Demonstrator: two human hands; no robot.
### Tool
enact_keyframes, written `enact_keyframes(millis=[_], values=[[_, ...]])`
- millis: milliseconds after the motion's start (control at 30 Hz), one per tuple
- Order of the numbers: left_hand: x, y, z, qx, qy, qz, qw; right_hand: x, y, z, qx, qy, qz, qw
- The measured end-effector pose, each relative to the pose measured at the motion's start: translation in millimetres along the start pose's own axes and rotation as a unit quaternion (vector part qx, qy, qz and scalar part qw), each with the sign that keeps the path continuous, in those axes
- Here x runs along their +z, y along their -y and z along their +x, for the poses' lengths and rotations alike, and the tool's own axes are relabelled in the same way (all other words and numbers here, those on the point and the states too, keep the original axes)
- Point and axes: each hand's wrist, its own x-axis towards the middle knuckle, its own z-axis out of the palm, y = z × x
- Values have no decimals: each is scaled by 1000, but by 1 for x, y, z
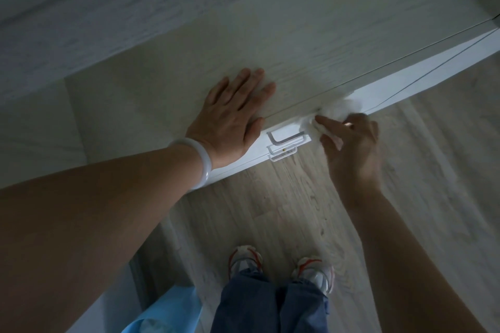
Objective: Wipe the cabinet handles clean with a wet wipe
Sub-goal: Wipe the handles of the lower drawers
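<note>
Two stacked white bar handles lie just left of the right hand, its grip pinching a crumpled white wet wipe.

Head view, steeply down, close above cabinet

Your cabinet top shows a pale, matt wood-grain finish, while its front is smooth white with a slight sheen. The handles look like glossy metal or plastic; you cannot tell which. Your wet wipe is soft white fabric, crumpled. The bangle is smooth and glossy. The floor is light matt wood-look plank.
</note>
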Motion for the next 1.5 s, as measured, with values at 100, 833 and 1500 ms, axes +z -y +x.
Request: enact_keyframes(millis=[100,833,1500], values=[[-1,-1,0,-2,4,0,1000,3,10,-7,2,33,-73,997],[-4,-3,1,-17,23,16,999,32,42,6,313,20,151,937],[-3,-3,1,-15,21,8,1000,36,51,3,258,121,-21,958]])
